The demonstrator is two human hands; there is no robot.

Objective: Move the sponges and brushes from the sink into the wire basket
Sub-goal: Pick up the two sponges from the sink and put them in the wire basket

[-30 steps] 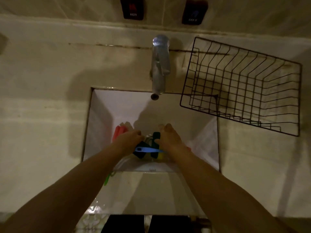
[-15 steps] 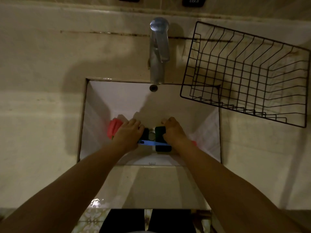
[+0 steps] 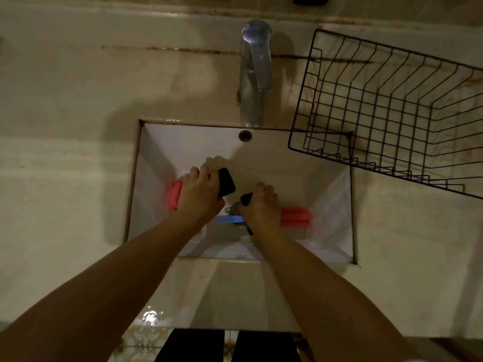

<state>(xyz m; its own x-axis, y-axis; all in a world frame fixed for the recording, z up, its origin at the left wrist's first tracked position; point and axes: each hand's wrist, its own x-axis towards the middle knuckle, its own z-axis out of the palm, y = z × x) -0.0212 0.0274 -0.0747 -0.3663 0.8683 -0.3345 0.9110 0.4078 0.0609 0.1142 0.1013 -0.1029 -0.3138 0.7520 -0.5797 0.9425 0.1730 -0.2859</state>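
Head view, looking down over the sink.

Sink (image 3: 167, 142): white rectangular basin sunk into the bench (image 3: 65, 158); I see a round overflow hole on its far wall and a metal tap (image 3: 254, 74) standing behind it.

Left hand (image 3: 200, 194): I have it low in the basin, fingers curled shut around a dark sponge (image 3: 226, 182), which sticks out to the right of the knuckles and sits tilted.

Red sponge, left (image 3: 173, 195): lies at the basin's left side, touching the outer edge of my left hand and partly hidden by it.

Right hand (image 3: 261, 206): closed around a second dark piece (image 3: 246, 199), of which only a small end shows past the fingers; I cannot tell whether it is a sponge or a brush handle.

Blue handle (image 3: 229, 219): lies flat on the basin floor between my two wrists, its right end running under the right hand. A greyish metallic bit just above it is too dim to identify.

Red sponge, right (image 3: 296, 217): lies just beside my right wrist, toward the basin's right wall.

Wire basket (image 3: 392, 113): black, standing on the bench to the right of the tap, its near-left corner overhanging the basin's far-right corner. I see nothing inside it.
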